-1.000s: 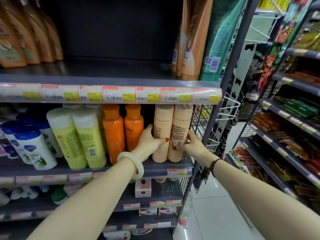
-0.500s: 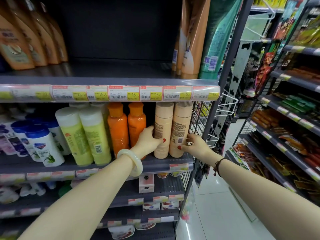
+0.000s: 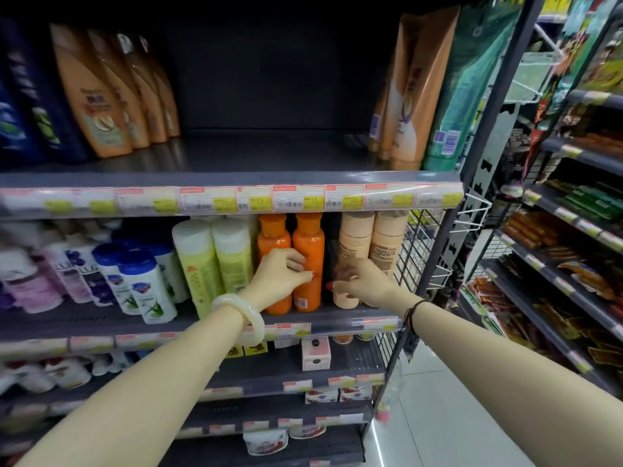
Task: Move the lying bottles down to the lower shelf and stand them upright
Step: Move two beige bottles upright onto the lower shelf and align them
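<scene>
Two beige bottles (image 3: 356, 239) (image 3: 388, 240) stand upright side by side at the right end of the lower shelf (image 3: 340, 326), next to the wire side panel. My left hand (image 3: 280, 275) hovers in front of two orange bottles (image 3: 308, 238), its fingers curled in and holding nothing. My right hand (image 3: 358, 285) is blurred, with curled fingers, just in front of the lower part of the left beige bottle; it does not appear to be wrapped around it. The middle of the upper shelf (image 3: 269, 156) is bare.
Yellow-green bottles (image 3: 215, 264) and blue-capped white bottles (image 3: 141, 281) stand left of the orange ones. Tall tan bottles (image 3: 101, 96) and refill pouches (image 3: 414, 96) flank the upper shelf. A wire grid (image 3: 418, 251) closes the shelf's right end. Another rack (image 3: 573, 230) stands across the aisle.
Both hands have let go of the beige bottles and drawn back. My left hand shifted left in front of the orange bottles. The view moved closer to the shelf.
</scene>
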The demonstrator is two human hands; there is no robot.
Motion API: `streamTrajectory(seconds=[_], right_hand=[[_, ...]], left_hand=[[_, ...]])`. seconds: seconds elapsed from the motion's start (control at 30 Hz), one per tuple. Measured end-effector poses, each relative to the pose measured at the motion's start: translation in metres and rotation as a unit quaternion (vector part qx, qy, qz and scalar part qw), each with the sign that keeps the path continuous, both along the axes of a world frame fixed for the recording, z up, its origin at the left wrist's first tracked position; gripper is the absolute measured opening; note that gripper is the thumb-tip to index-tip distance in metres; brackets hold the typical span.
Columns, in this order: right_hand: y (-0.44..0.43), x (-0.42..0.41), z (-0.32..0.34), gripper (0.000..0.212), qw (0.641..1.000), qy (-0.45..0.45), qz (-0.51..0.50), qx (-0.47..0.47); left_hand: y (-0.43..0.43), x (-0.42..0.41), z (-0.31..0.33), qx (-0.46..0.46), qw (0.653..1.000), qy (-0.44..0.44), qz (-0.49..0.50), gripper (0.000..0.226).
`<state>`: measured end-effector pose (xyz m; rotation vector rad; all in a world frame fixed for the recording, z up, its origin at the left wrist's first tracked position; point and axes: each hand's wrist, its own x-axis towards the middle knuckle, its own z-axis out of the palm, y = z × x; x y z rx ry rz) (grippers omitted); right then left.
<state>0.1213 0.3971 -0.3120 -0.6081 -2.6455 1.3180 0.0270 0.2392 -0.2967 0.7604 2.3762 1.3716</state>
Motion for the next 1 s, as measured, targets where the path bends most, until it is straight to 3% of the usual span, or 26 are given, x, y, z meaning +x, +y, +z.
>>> streamTrajectory(seconds=[0.17,0.3,0.6,0.87,1.0], right_hand=[[-0.021,-0.021,0.003,0.065,1.0,0.004,0.001,0.004],[-0.028,-0.026,0.006,0.065,1.0,0.011,-0.009,0.005],[-0.036,-0.036,0.003,0.059,0.999,-0.002,-0.02,-0.048],[-0.037,-0.044,-0.002,0.066,0.999,-0.037,-0.008,-0.029],[-0.036,-0.046,-0.008,0.06,0.999,-0.023,-0.017,-0.02]], left_hand=[[-0.029,-0.008,0.003,0.013,1.0,0.011,0.019,0.028],[-0.041,-0.01,0.004,0.008,0.999,0.024,0.041,0.033],[-0.048,-0.002,-0.002,-0.017,0.997,0.017,0.068,0.071],[-0.039,-0.002,-0.013,-0.025,0.998,0.024,0.057,0.073],[-0.038,-0.005,-0.016,-0.019,0.998,0.023,0.058,0.071]])
